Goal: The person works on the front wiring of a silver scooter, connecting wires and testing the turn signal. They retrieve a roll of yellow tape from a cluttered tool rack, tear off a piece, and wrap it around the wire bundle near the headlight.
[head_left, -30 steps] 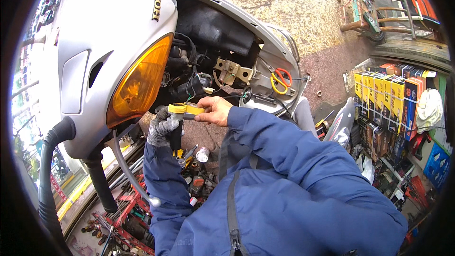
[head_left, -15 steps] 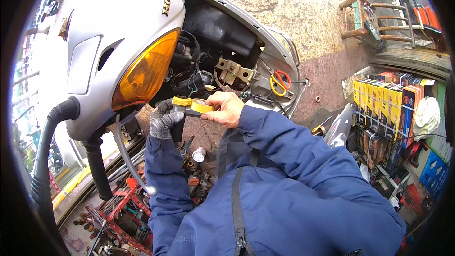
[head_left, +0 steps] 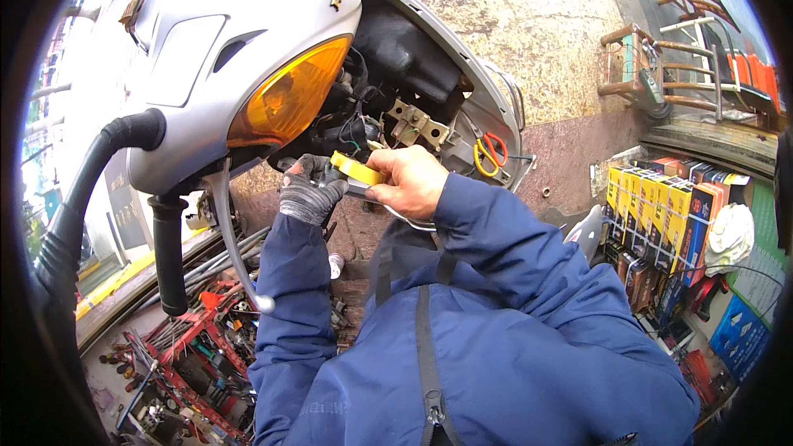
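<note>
A roll of yellow tape (head_left: pixel 357 168) lies between my two hands. My bare right hand (head_left: pixel 410 182) pinches its right side with thumb and fingers. My left hand (head_left: pixel 311 190), in a grey glove, is closed around a dark piece at the tape's left end; most of that piece is hidden by the fingers. Just beyond both hands is the opened front of a silver scooter (head_left: pixel 190 62), with wiring and a metal bracket (head_left: pixel 417 124) exposed. Its orange turn-signal lens (head_left: pixel 291 95) is up and left of my left hand.
Scissors with red and yellow handles (head_left: pixel 491 155) rest in the scooter's open panel. The black handlebar grip (head_left: pixel 169 256) and brake lever (head_left: pixel 235 235) jut toward my left arm. A red tool rack (head_left: pixel 194 322) is at lower left, stacked yellow boxes (head_left: pixel 648 206) at right.
The view has shifted, so the scooter appears farther right. The hands are closer together, and the tape roll has turned to show more of its edge. The dark piece is now mostly covered.
</note>
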